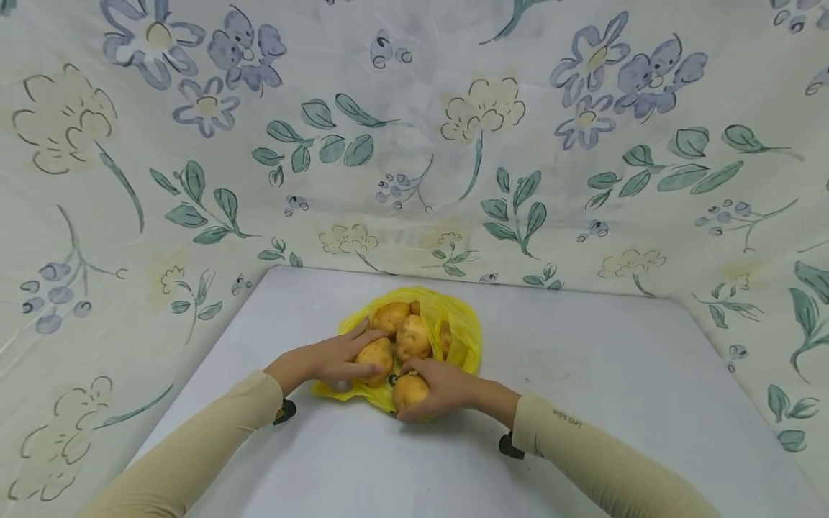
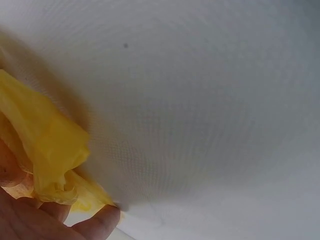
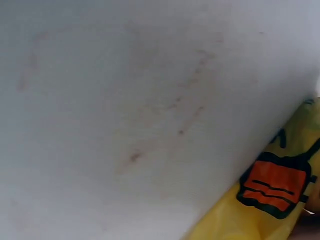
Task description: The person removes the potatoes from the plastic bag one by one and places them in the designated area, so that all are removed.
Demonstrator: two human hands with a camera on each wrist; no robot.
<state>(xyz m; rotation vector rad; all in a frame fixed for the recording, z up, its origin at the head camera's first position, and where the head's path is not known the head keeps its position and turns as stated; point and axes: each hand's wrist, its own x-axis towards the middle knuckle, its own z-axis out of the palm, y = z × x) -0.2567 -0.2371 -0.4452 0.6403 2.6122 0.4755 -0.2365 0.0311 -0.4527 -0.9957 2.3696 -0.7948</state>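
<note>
A yellow plastic bag (image 1: 466,324) lies on the white table with its mouth open, several potatoes (image 1: 412,338) showing inside. My left hand (image 1: 337,354) rests over the bag's left edge, fingers extended and spread, the thumb against a potato (image 1: 374,361). In the left wrist view, fingers (image 2: 100,222) touch crumpled yellow plastic (image 2: 47,135). At the front of the bag, my right hand (image 1: 443,388) grips another potato (image 1: 409,394) between thumb and fingers. The right wrist view catches the bag's printed side (image 3: 275,185); that hand is mostly hidden there.
The white table (image 1: 570,345) spreads around the bag, with faint brownish smudges (image 3: 135,157) on its right side. Floral-patterned sheeting (image 1: 414,165) rises behind the table and along both sides.
</note>
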